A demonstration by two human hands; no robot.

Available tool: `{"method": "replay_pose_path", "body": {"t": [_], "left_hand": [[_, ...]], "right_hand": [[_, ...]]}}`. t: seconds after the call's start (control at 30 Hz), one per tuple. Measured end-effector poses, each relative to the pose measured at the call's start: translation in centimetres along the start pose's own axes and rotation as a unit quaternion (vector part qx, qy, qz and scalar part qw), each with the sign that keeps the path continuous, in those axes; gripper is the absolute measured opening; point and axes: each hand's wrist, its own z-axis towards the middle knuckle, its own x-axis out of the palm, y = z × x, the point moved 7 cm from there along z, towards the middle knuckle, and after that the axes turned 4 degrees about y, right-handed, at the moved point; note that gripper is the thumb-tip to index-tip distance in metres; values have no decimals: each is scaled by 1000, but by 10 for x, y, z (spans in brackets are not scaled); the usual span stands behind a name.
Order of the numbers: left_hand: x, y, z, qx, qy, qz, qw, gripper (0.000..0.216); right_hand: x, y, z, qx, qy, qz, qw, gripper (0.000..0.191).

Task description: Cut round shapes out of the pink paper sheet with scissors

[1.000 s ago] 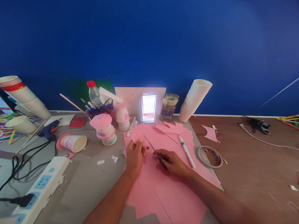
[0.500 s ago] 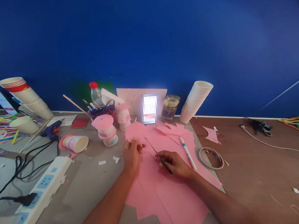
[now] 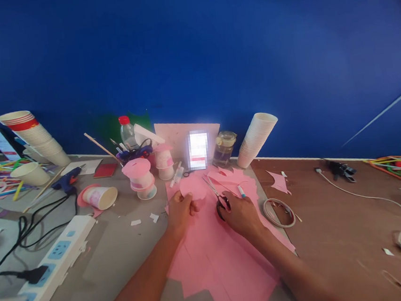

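My left hand (image 3: 181, 214) pinches the lower left edge of a rounded pink paper piece (image 3: 194, 187) between thumb and fingers. To its right, my right hand (image 3: 240, 213) has its fingers at the black handles of a pair of scissors (image 3: 220, 204). The scissor blades point up and left, near the right edge of the rounded piece. Both hands are over large pink paper sheets (image 3: 229, 266) spread on the grey table. A white marker (image 3: 242, 192) is partly hidden behind my right hand.
Pink-trimmed paper cups (image 3: 138, 177) stand at the left, with another cup (image 3: 100, 198) on its side. A power strip (image 3: 52, 269) and glue gun (image 3: 66, 180) lie farther left. Around the back are a lit phone (image 3: 198, 149), a glass jar (image 3: 224, 149) and stacked cups (image 3: 258, 138). A tape roll (image 3: 279, 212) lies right.
My right hand and the scissors have moved up, and the scissors have turned so that their handles face my fingers. My left hand has shifted slightly with the rounded paper.
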Motion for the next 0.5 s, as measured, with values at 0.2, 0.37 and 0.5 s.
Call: {"method": "replay_pose_path", "body": {"t": [0.2, 0.37, 0.5], "left_hand": [[-3, 4, -1, -50, 26, 131, 990, 61], [-16, -13, -2, 26, -53, 286, 956, 78], [-20, -35, -11, 122, -121, 281, 944, 66]], "right_hand": [[-7, -6, 0, 56, 76, -51, 994, 27], [-15, -5, -7, 58, 113, -70, 989, 29], [-26, -7, -11, 71, 145, -3, 987, 31]]}}
